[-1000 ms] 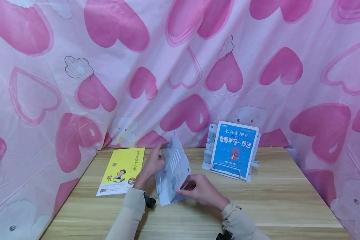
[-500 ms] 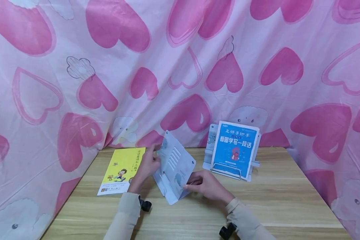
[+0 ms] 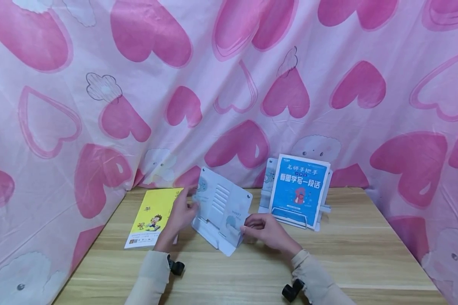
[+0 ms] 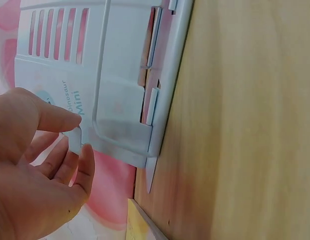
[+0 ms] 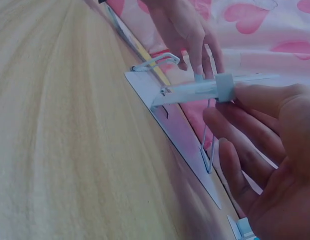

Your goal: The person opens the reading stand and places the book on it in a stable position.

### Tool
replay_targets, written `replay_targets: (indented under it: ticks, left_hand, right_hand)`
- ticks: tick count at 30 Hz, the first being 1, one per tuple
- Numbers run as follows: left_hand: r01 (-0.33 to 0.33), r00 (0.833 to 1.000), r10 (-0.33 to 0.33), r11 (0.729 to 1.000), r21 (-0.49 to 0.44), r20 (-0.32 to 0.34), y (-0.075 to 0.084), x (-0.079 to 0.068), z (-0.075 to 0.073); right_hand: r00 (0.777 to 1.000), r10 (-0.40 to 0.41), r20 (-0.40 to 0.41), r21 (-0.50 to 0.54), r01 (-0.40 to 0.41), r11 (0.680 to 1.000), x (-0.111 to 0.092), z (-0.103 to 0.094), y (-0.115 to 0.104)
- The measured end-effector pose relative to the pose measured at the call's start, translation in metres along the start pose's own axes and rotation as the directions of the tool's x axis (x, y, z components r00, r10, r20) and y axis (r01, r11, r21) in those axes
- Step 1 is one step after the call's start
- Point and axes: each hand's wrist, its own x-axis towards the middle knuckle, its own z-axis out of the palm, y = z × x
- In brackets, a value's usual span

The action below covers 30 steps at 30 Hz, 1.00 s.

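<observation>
A pale blue-white book stand (image 3: 217,199) with a row of slots and printed cartoons stands tilted back on the table, its wire page holder (image 4: 101,75) across the lower front. At its left edge my left hand (image 3: 180,215) pinches a small side tab (image 4: 75,139) between thumb and fingers. My right hand (image 3: 269,232) grips the opposite edge, where the thumb and index finger meet a pale end piece (image 5: 224,87). In the right wrist view the base plate (image 5: 182,135) rests on the wood, seen side-on.
To the left lies a yellow book (image 3: 152,218), partly behind my left forearm. A second stand (image 3: 267,186) at the back right bears a blue book (image 3: 299,190) behind its wire. A pink heart-patterned cloth (image 3: 229,84) hangs behind the wooden table (image 3: 347,254).
The stand has turned from nearly edge-on so that its slotted face now looks toward me. My left hand has shifted left with its edge, and my right hand slightly right.
</observation>
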Motion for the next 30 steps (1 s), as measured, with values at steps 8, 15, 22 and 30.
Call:
replay_targets:
  ticks: [8,15,22,30]
  left_hand:
    - [0.039,0.998,-0.037,0.998,0.043,-0.047,-0.003,-0.007,-0.002]
    - [0.068,0.995,-0.066,0.998,0.020,-0.070,-0.009,-0.013,-0.003]
    - [0.073,0.995,-0.073,0.997,-0.006,-0.062,-0.009,-0.020,-0.009]
    - [0.104,0.992,-0.104,0.995,-0.012,-0.070,-0.008,-0.028,-0.011]
  right_hand:
    - [0.991,-0.070,-0.118,-0.046,0.065,0.997,0.002,0.004,0.004]
    - [0.980,-0.051,-0.193,-0.023,0.047,0.999,0.003,0.010,0.002]
    - [0.963,-0.022,-0.268,0.011,0.026,1.000,0.007,0.013,0.002]
    - [0.937,0.012,-0.348,-0.055,-0.033,0.998,0.014,0.014,-0.003]
